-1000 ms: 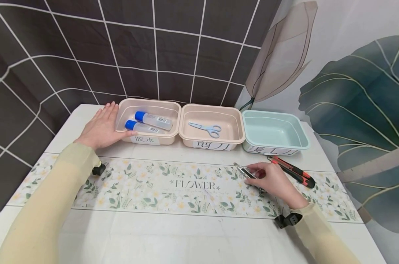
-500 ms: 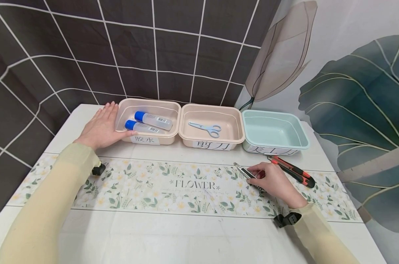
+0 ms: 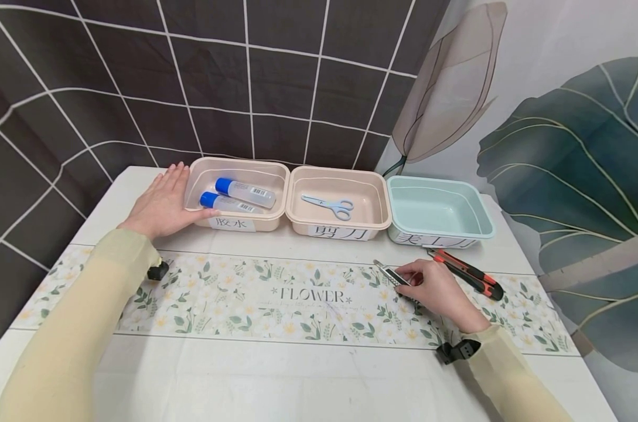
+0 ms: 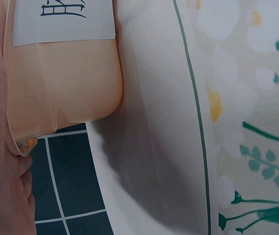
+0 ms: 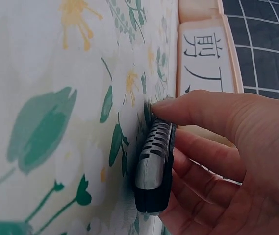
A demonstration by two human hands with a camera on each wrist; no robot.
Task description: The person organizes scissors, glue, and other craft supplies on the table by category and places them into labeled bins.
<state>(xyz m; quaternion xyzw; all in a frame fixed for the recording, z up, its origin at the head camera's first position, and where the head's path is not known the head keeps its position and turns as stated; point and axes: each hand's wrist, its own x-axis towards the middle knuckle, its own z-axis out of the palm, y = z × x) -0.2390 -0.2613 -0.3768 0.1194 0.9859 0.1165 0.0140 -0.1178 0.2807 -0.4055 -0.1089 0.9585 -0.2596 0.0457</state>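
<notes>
My left hand [image 3: 157, 202] rests with straight fingers along the left end of a beige bin [image 3: 271, 221], its thumb over the front rim. Two blue-capped glue bottles [image 3: 250, 193] lie inside that bin. With thumb and fingers, my right hand [image 3: 439, 290] pinches a silver-and-black utility knife [image 3: 387, 271] low over the flowered strip. In the right wrist view the utility knife [image 5: 154, 169] stands on edge, close against the tablecloth, its rounded end toward the camera. A red-and-black utility knife [image 3: 468, 274] lies just beyond the right hand.
A second beige bin [image 3: 368, 202] holds light-blue scissors [image 3: 331, 205]. To its right stands a pale-blue bin [image 3: 440, 205] with nothing inside. All three bins carry paper labels in front and stand in a row before a dark gridded backdrop [image 3: 282, 85].
My right wrist has shifted very slightly left, and its thumb sits a little differently on the knife. The left hand and the bins have stayed put.
</notes>
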